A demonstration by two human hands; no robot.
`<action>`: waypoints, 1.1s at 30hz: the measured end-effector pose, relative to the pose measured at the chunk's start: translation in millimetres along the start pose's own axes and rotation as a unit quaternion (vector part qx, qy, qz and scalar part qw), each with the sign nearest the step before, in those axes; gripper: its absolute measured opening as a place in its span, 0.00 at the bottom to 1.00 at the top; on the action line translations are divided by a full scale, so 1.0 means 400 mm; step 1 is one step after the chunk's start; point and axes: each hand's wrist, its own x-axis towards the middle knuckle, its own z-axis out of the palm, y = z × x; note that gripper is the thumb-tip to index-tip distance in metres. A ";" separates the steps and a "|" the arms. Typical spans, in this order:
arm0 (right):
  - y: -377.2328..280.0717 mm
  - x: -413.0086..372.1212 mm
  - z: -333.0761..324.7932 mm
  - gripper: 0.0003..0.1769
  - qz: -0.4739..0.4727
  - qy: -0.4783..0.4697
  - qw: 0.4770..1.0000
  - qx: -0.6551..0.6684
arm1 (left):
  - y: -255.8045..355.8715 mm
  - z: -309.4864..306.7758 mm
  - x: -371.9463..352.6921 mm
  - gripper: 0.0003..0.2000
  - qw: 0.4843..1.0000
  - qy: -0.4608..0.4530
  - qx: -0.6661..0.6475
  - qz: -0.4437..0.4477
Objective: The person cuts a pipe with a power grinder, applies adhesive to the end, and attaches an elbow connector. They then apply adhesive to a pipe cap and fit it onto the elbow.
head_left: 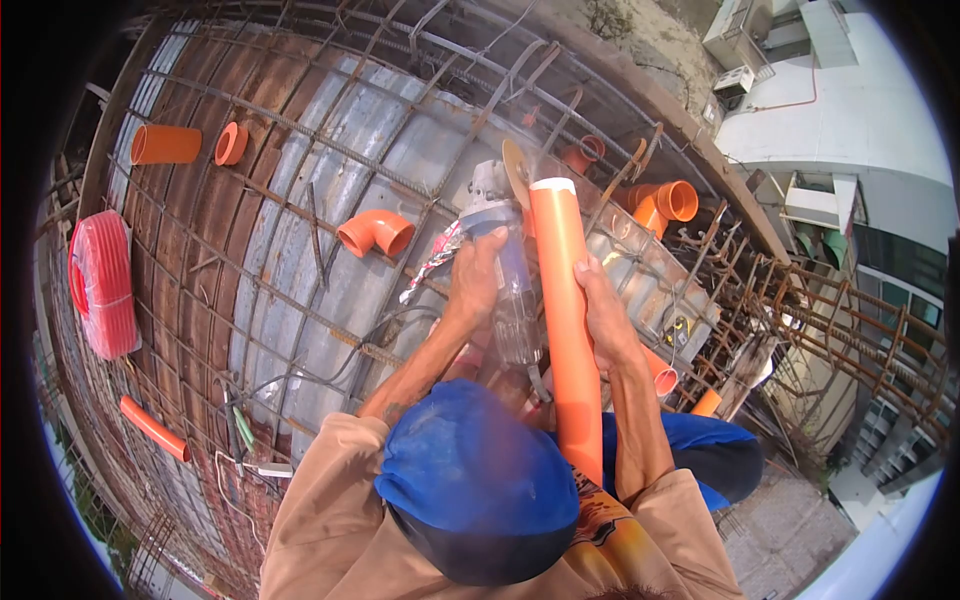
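My left hand (482,268) is wrapped around the body of an angle grinder (512,290), just behind its metal head. The grinder's thin cutting disc (515,172) stands edge-on right beside the upper end of an orange plastic pipe (562,290). That end shows a pale rim, and a haze of dust hangs around the disc. Pressed along the pipe's right side, my right hand (605,312) grips it with the thumb on top. The pipe's lower end runs down between my knees, covered in blue cloth (470,450). A crumpled red-and-white wrapper (437,258) lies left of the grinder.
A rebar grid (335,145) crosses corrugated metal sheets (290,230). An orange elbow (375,233), a short pipe (165,145) and a ring (231,144) lie left; a branched fitting (662,203) sits right. A red tubing coil (105,285) lies far left. Rusty rebar (850,320) juts out right.
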 end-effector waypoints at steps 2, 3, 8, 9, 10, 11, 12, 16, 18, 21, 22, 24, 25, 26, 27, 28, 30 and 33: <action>-0.022 -0.017 0.016 0.32 0.015 0.014 1.000 -0.010 | 0.005 0.005 -0.002 0.25 1.000 0.005 -0.002 0.007; -0.028 -0.018 0.021 0.34 0.023 0.012 0.999 -0.026 | 0.008 0.006 -0.004 0.25 1.000 0.007 -0.002 0.010; -0.020 -0.017 0.022 0.40 0.010 0.037 0.994 -0.103 | -0.004 0.000 0.002 0.24 1.000 -0.013 -0.028 0.000; -0.022 -0.016 0.024 0.41 0.009 0.034 0.993 -0.111 | 0.002 0.000 0.000 0.24 0.999 -0.016 -0.032 0.001; -0.025 -0.017 0.026 0.41 0.009 0.032 0.992 -0.119 | 0.009 0.002 -0.005 0.23 0.999 -0.012 -0.035 0.001; -0.025 -0.019 0.027 0.42 0.009 0.030 0.992 -0.126 | 0.017 0.007 -0.013 0.23 0.999 -0.009 -0.037 0.000; -0.018 -0.014 0.021 0.42 0.007 0.033 0.991 -0.133 | 0.026 0.011 -0.017 0.23 0.999 -0.006 -0.040 0.001; 0.034 0.022 -0.034 0.41 0.021 0.012 0.998 -0.058 | 0.020 0.009 -0.014 0.23 1.000 0.000 -0.005 -0.001; 0.034 0.022 -0.038 0.40 0.032 -0.009 0.999 -0.016 | 0.025 0.007 -0.016 0.23 1.000 0.001 0.019 0.012; -0.004 0.000 -0.007 0.39 0.036 -0.008 0.999 -0.033 | 0.011 0.009 -0.008 0.23 1.000 -0.006 -0.014 0.013; -0.017 -0.008 0.010 0.38 0.038 0.006 0.998 -0.049 | 0.010 0.010 -0.008 0.22 1.000 -0.007 -0.022 0.008; -0.024 -0.011 0.021 0.38 0.029 0.025 0.996 -0.076 | 0.008 0.009 -0.006 0.22 0.999 -0.009 -0.036 -0.001; -0.024 -0.012 0.023 0.38 0.017 0.031 0.996 -0.088 | 0.006 0.010 -0.005 0.22 0.999 -0.008 -0.038 0.000; -0.023 -0.011 0.025 0.38 0.006 0.035 0.994 -0.099 | 0.003 0.010 -0.004 0.22 0.999 -0.007 -0.041 0.001; -0.014 -0.007 0.026 0.37 -0.017 0.048 0.992 -0.116 | 0.003 0.010 -0.005 0.22 0.999 -0.006 -0.043 0.002; 0.002 0.001 0.025 0.36 -0.040 0.060 0.989 -0.132 | 0.007 0.011 -0.008 0.22 0.999 -0.006 -0.034 0.005; 0.006 0.005 0.022 0.35 -0.039 0.068 0.989 -0.122 | 0.017 0.012 -0.012 0.22 1.000 -0.005 -0.016 0.013; -0.005 0.003 0.009 0.35 0.007 0.043 0.997 -0.057 | 0.008 0.013 -0.006 0.22 1.000 0.011 -0.006 0.007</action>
